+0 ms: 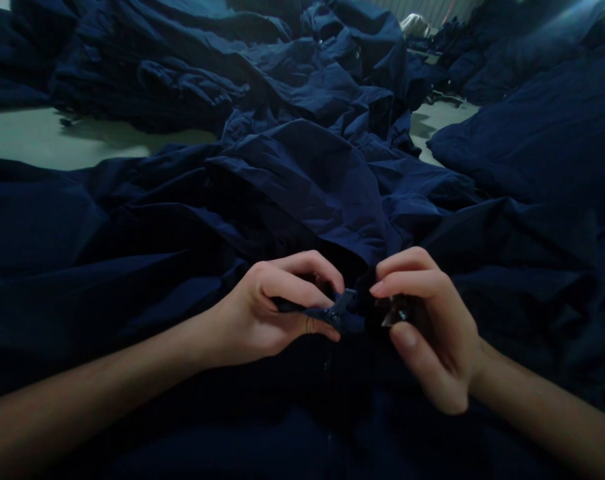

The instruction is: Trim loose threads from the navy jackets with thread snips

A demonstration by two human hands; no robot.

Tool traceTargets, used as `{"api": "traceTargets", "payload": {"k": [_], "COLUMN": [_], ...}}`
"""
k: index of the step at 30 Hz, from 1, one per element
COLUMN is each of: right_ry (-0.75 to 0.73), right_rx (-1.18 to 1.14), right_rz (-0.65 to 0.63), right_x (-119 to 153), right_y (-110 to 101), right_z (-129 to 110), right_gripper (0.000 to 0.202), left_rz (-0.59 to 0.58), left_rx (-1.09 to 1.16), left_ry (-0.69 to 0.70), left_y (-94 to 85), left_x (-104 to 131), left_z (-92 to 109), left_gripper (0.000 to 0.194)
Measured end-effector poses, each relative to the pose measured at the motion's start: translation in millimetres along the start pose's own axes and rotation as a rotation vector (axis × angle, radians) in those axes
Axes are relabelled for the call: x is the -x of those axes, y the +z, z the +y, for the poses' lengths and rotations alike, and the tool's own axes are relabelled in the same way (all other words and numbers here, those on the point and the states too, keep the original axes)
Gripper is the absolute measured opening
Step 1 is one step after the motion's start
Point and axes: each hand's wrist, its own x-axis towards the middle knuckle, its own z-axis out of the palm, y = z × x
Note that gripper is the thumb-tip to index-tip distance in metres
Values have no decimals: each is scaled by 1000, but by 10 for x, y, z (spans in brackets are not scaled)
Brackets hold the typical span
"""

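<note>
Dark blue fabric (pixel 302 180) lies in folds around and beneath both hands. My left hand (pixel 272 307) pinches a narrow edge of the cloth (pixel 349 320) between thumb and fingers, and a short strip or loop stands up at its fingertips. Just to the right, my right hand (pixel 432 320) is curled with a small metal tool (pixel 395 315) in it, its pointed tip showing between thumb and fingers. The rest of the tool is hidden in the palm. A small gap separates the tip from the pinched cloth.
Large heaps of dark blue fabric (pixel 222 60) rise at the back, and another pile (pixel 537 133) stands at the right. A pale surface (pixel 27 140) shows at the far left and between the piles at the right.
</note>
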Motion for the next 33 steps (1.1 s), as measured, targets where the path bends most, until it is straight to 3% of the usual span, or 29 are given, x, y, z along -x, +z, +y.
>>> {"api": "traceTargets", "payload": {"k": [5, 11, 21, 27, 33], "right_ry": [-71, -117, 22, 10, 27], "right_rx": [106, 176, 62, 107, 45], "right_rz": [-34, -31, -129, -142, -48], "right_x": [-49, -44, -74, -51, -47], "right_y": [-25, -8, 67, 70, 68], "right_z": [-21, -29, 34, 54, 67], "right_gripper": [35, 19, 15, 19, 19], "left_rz": [-12, -3, -6, -21, 19], "left_rx": [-106, -220, -435, -417, -314], "left_ry": [48, 138, 136, 135, 118], "left_y": [-41, -29, 20, 4, 17], "left_x": [9, 24, 14, 19, 34], "left_z": [-4, -58, -86, -82, -110], "left_gripper": [12, 10, 14, 9, 7]}}
